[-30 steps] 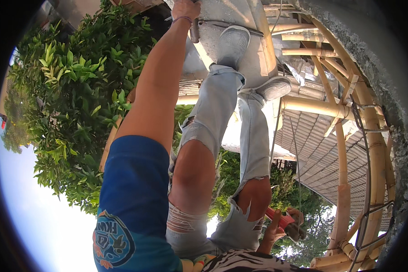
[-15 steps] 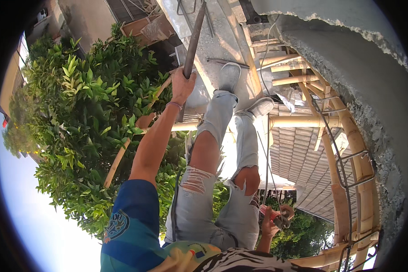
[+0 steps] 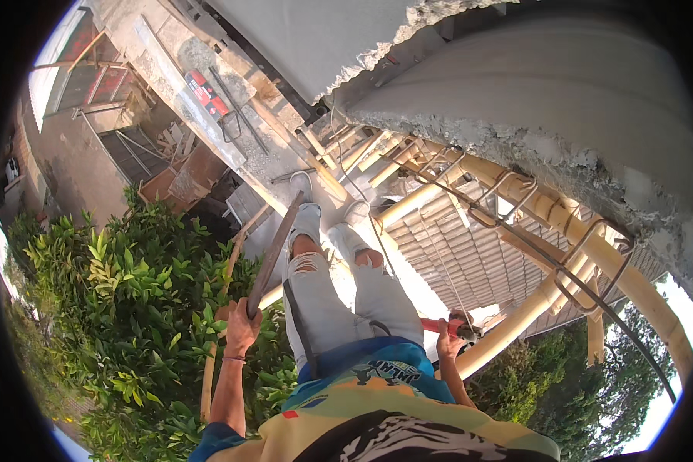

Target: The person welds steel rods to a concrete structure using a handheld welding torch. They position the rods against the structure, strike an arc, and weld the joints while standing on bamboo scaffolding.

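1. Head view: standing on a narrow grey concrete ledge (image 3: 285,165), legs in torn pale jeans (image 3: 323,300), feet in grey shoes (image 3: 304,192) near the ledge edge.
2. Left hand (image 3: 242,327) fully closed round the lower end of a long rusty brown steel rod (image 3: 273,250); rod slanted up and away, far end reaching beside the shoes.
3. Right hand (image 3: 448,339) closed on a small red-handled tool (image 3: 439,326); tool head blurred, kind not readable.
4. To the right: rusty rebar cage of bent stirrups and long bars (image 3: 531,231) beside yellow bamboo poles (image 3: 516,323), under a rough grey concrete slab edge (image 3: 562,138). Several stirrups already hung on the bars, unevenly spaced.
5. Below the poles: corrugated grey roof sheets (image 3: 454,254). Left: dense green leafy bush (image 3: 123,308). Further up on the ledge: a red power tool (image 3: 204,92), untouched.
6. Progress, judged: mid-work. Rod picked up and in hand but well apart from the cage, not yet placed or tied. Tool ready in the other hand, not applied to anything. No wire ties on the cage discernible at this size.
7. Left to do, judged: bring rod to the cage, seat it, fix it.
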### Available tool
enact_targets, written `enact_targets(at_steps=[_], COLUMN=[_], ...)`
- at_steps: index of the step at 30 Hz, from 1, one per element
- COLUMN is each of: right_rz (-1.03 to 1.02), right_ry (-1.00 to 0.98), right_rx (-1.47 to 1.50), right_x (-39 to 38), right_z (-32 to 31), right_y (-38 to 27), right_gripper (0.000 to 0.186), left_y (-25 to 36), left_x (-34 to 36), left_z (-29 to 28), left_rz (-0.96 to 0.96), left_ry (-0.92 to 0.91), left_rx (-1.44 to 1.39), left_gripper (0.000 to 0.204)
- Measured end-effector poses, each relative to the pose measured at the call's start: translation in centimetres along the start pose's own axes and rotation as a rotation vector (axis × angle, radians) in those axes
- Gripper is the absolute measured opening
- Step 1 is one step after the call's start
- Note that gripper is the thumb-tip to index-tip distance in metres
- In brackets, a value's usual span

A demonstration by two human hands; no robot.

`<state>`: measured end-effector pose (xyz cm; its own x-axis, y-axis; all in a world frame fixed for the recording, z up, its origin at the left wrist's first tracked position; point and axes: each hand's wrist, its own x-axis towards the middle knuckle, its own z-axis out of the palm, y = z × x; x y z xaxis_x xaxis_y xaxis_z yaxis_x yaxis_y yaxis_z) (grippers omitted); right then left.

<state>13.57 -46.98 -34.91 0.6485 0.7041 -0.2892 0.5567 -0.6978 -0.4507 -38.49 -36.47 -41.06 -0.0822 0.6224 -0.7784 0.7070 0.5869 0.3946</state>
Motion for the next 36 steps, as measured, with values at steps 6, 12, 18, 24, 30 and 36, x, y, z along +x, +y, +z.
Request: enact_targets(at_steps=[6,12,18,24,30,36], right_rz=[0.073,0.076,0.051,-0.023,-0.116,-0.192], right_ry=[0.186,0.293,0.407,0.464,0.466,0.492], right_rx=[0.3,0.477,0.811,0.913,1.146,1.332], right_x=[1.1,2.6,3.8,5.2,6.1,6.7], right_z=[-4.0,-6.2,-7.4,-10.1,-12.4,-14.2], right_y=[-0.1,-1.4,-2.1,-3.1,-2.7,-1.8], right_gripper=[0.035,0.036,0.034,0.038,0.04,0.038], left_y=[3.9,11.2,18.6,25.6,31.8,38.4], left_x=[-10.3,-14.1,-17.2,-19.7,-21.5,-21.7], left_z=[-3.7,-4.4,-3.5,-1.2,0.6,3.2], left_rz=[0.144,0.415,0.545,0.655,0.743,0.829], left_ry=[-0.128,-0.144,-0.092,0.074,0.117,0.028], left_rx=[0.16,0.264,0.223,0.209,0.168,-0.205], left_gripper=[0.027,0.024,0.024,0.028,0.039,0.039])
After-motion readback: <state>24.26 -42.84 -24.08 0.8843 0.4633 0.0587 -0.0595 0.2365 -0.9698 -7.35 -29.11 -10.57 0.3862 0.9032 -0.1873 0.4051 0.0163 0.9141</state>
